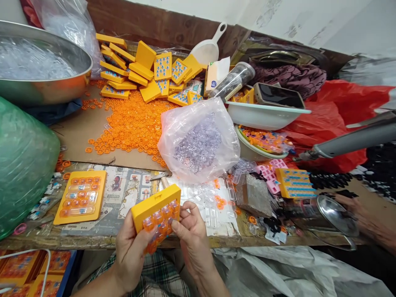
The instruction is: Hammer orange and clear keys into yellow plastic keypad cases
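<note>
My left hand is wrapped round the left side of a yellow plastic case, held tilted above the table's front edge. Rows of orange rings under clear covers, with bits of blue, fill its face. At the case's right edge, my right hand grips it with the thumb on the face and curled fingers beside it. Whether a small part lies under that thumb is hidden. To the left, a similar yellow case lies flat, its rows of orange rings facing up.
Behind lie a heap of orange rings, piled yellow cases and a bag of clear parts. A metal bowl and a green sack stand left. A metal block, a lidded jar and another person's hand are right.
</note>
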Demonstrator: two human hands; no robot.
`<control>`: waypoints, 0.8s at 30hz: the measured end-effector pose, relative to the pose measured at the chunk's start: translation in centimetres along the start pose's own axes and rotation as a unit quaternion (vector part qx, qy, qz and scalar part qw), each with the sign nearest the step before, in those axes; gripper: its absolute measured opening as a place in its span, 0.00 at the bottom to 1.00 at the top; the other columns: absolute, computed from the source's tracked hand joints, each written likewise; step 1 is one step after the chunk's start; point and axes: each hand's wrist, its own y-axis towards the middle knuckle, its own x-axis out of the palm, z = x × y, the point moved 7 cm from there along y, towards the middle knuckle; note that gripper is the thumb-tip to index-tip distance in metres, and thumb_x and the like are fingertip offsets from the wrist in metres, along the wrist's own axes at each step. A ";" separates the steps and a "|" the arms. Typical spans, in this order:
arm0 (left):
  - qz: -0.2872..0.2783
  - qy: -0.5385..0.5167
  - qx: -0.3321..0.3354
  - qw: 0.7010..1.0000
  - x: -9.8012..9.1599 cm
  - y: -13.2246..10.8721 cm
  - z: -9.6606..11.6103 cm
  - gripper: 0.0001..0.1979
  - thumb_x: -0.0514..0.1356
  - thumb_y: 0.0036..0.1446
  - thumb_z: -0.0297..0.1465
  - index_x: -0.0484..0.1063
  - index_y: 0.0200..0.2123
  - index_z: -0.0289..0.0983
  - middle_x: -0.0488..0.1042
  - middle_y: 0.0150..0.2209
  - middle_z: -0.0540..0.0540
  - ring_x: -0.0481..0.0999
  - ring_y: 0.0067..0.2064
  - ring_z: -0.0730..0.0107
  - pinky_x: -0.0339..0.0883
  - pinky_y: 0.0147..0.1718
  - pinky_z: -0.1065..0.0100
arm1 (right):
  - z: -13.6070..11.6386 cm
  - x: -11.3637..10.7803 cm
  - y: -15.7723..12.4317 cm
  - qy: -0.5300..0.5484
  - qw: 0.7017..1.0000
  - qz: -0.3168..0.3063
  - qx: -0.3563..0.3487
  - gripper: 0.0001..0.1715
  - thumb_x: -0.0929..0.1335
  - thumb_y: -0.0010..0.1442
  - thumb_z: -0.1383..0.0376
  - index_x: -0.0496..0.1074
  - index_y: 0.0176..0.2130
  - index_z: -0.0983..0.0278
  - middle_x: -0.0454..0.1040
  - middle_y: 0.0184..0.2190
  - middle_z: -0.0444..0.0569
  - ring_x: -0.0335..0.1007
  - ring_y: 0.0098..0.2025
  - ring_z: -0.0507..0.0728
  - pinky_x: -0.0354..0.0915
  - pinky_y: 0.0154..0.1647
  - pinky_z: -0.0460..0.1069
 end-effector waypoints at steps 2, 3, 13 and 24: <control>-0.002 -0.006 -0.032 0.999 0.3 0.5 0.0 0.17 0.68 0.43 0.32 0.73 0.38 0.36 0.79 0.35 0.44 0.78 0.35 0.60 0.74 0.35 0.63 | -0.6 -1.4 0.0 -0.106 0.994 -0.002 -0.021 0.23 0.75 0.48 0.61 0.66 0.42 0.57 0.78 0.39 0.46 0.75 0.39 0.57 0.70 0.37 0.51; -0.005 -0.011 -0.055 0.998 0.4 0.8 0.0 0.19 0.68 0.43 0.32 0.72 0.40 0.36 0.79 0.37 0.44 0.78 0.36 0.59 0.74 0.36 0.62 | -1.5 -2.5 0.1 -0.196 0.979 0.010 -0.060 0.23 0.75 0.49 0.60 0.68 0.45 0.57 0.78 0.40 0.48 0.75 0.40 0.58 0.70 0.39 0.52; -0.019 -0.079 -0.311 0.947 -0.1 2.0 -2.4 0.14 0.59 0.51 0.24 0.69 0.43 0.33 0.80 0.39 0.41 0.80 0.40 0.57 0.71 0.45 0.57 | -9.2 -10.0 1.9 -0.576 0.725 0.163 -0.342 0.09 0.70 0.54 0.62 0.80 0.36 0.59 0.77 0.32 0.52 0.70 0.37 0.61 0.64 0.44 0.60; -0.091 -0.087 -0.200 0.972 1.9 1.9 -1.7 0.14 0.63 0.54 0.33 0.73 0.43 0.34 0.78 0.44 0.41 0.77 0.46 0.59 0.68 0.48 0.64 | -6.5 3.4 0.3 -0.526 0.757 -0.155 -0.356 0.13 0.70 0.55 0.68 0.79 0.40 0.53 0.77 0.32 0.48 0.70 0.36 0.58 0.69 0.35 0.54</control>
